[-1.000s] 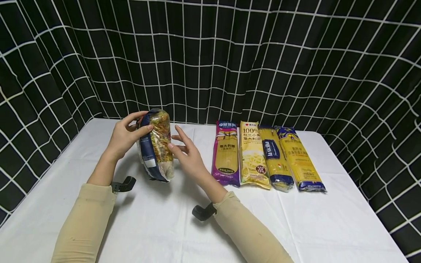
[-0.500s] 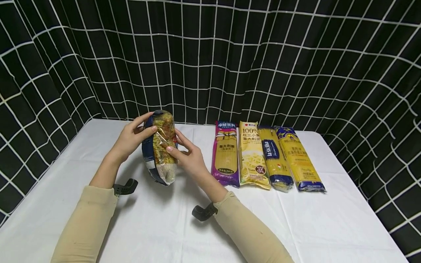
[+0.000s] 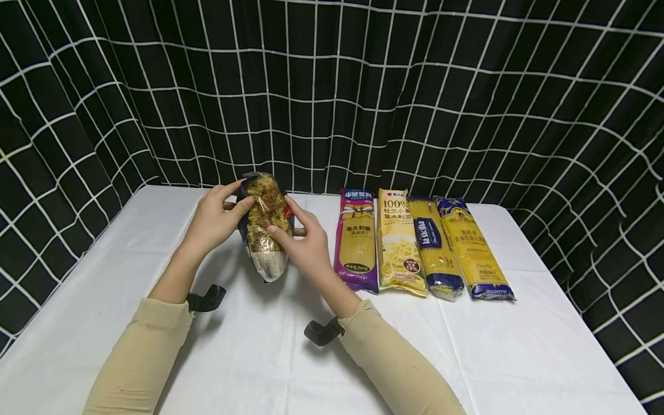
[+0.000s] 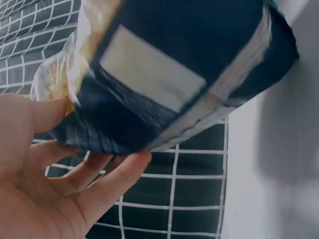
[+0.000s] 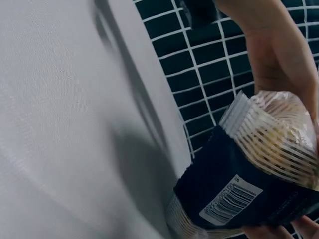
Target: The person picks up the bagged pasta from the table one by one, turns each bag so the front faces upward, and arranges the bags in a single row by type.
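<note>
A dark blue pasta bag [image 3: 267, 216] with a clear window and a striped end is held tilted above the white table [image 3: 249, 357]. Yellow, green and reddish pieces show through the window. My left hand [image 3: 215, 222] grips its upper left side, thumb on the window. On the other side, my right hand [image 3: 308, 245] pinches it, the thumb on the front and the other fingers partly hidden behind. A blank pale label [image 4: 152, 67] appears on the bag in the left wrist view. A barcode [image 5: 231, 200] is visible on its blue side in the right wrist view.
To the right lie several long spaghetti packs in a row: a purple one [image 3: 358, 242], a cream one [image 3: 399, 245], a clear one with a blue label [image 3: 434, 248] and a yellow-blue one [image 3: 474, 248]. A black gridded curtain [image 3: 332, 98] surrounds the table.
The bag has shifted right and turned, so its window now faces the head camera. My left hand has moved right with it. My right hand's fingers have closed in around the bag's side.
</note>
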Action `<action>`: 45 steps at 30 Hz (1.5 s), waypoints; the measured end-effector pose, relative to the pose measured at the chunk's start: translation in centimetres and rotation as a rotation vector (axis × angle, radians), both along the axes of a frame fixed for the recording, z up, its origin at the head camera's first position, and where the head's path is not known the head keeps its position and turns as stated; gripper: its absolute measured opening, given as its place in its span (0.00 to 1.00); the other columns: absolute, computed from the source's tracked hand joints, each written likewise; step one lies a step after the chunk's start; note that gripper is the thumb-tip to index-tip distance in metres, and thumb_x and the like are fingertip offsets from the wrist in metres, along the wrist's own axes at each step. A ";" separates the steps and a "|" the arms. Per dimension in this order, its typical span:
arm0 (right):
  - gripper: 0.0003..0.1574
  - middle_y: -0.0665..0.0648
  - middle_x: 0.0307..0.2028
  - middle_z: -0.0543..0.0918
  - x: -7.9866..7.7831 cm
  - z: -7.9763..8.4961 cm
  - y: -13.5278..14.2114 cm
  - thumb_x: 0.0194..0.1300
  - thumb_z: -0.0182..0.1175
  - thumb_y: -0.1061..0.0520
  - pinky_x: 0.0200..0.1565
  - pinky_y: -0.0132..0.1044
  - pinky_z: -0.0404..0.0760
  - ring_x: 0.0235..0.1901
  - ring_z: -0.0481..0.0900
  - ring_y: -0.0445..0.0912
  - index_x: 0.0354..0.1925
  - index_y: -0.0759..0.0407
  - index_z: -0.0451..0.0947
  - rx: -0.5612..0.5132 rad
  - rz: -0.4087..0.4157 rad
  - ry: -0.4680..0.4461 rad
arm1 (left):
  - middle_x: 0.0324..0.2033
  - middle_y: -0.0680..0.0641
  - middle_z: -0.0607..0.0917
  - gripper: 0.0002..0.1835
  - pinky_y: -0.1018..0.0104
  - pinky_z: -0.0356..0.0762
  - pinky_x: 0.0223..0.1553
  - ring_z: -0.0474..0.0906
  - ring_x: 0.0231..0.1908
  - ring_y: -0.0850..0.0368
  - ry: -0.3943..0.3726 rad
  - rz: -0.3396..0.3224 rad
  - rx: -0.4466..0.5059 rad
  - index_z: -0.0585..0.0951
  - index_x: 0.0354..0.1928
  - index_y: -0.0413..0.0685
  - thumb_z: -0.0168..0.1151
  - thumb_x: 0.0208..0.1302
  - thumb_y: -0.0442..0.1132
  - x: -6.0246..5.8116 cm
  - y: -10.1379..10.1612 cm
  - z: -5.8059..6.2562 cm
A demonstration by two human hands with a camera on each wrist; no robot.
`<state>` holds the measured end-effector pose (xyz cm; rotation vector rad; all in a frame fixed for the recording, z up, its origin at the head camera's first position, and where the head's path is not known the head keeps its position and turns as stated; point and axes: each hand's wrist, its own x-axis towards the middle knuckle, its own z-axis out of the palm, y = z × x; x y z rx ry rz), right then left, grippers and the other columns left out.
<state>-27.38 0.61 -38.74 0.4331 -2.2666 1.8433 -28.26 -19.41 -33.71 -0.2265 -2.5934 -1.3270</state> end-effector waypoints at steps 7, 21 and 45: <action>0.46 0.61 0.66 0.73 0.5 0.0 -0.6 0.62 0.76 0.50 0.55 0.50 0.84 0.51 0.82 0.57 0.75 0.45 0.71 0.085 -0.057 0.048 | 0.72 0.33 0.70 0.42 0.39 0.75 0.64 0.72 0.67 0.34 0.007 -0.023 -0.007 0.63 0.79 0.41 0.64 0.72 0.57 0.4 1.0 0.5; 0.49 0.63 0.70 0.64 0.8 0.0 -0.7 0.62 0.76 0.48 0.54 0.51 0.84 0.53 0.82 0.58 0.77 0.42 0.68 0.167 0.016 0.040 | 0.67 0.32 0.75 0.43 0.41 0.83 0.54 0.81 0.57 0.35 0.000 0.045 0.061 0.65 0.77 0.40 0.71 0.67 0.51 0.7 1.2 0.2; 0.39 0.61 0.75 0.68 -1.8 -0.1 2.2 0.79 0.58 0.55 0.58 0.55 0.83 0.64 0.78 0.60 0.81 0.37 0.60 -0.221 0.232 -0.149 | 0.54 0.47 0.83 0.34 0.69 0.85 0.40 0.84 0.42 0.64 -0.128 -0.186 0.501 0.61 0.77 0.35 0.60 0.74 0.35 0.2 -1.7 1.0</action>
